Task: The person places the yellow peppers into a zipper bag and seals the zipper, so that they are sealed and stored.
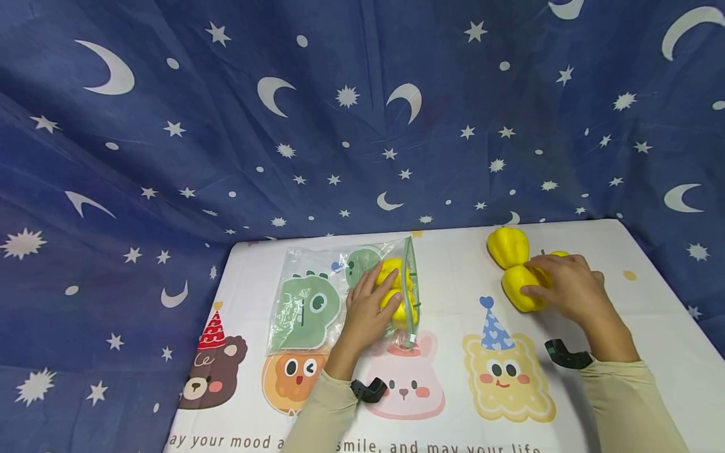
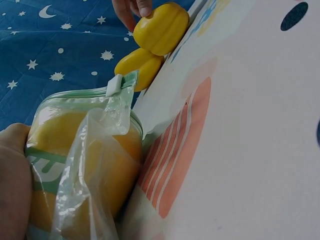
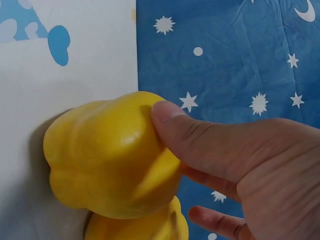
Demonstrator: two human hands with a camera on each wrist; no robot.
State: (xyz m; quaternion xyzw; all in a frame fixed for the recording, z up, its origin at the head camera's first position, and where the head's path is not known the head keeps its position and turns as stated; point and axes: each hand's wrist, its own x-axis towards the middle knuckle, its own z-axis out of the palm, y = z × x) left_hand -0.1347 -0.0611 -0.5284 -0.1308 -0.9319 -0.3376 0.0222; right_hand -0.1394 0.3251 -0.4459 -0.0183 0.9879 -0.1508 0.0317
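A clear zip bag with a green edge lies on the table, a green dinosaur printed on it. Two yellow bell peppers are inside, by the zip end. My left hand rests on the bag with fingers spread over these peppers; the left wrist view shows the white zip slider at a corner. To the right, my right hand grips a loose yellow bell pepper, its thumb pressed on the side. Its other fingers are partly hidden behind the pepper.
Another loose yellow bell pepper touches the gripped one on its far side. More yellow shows behind the right hand. The white tablecloth has printed cartoon figures, and a blue curtain with moons and stars hangs behind the table.
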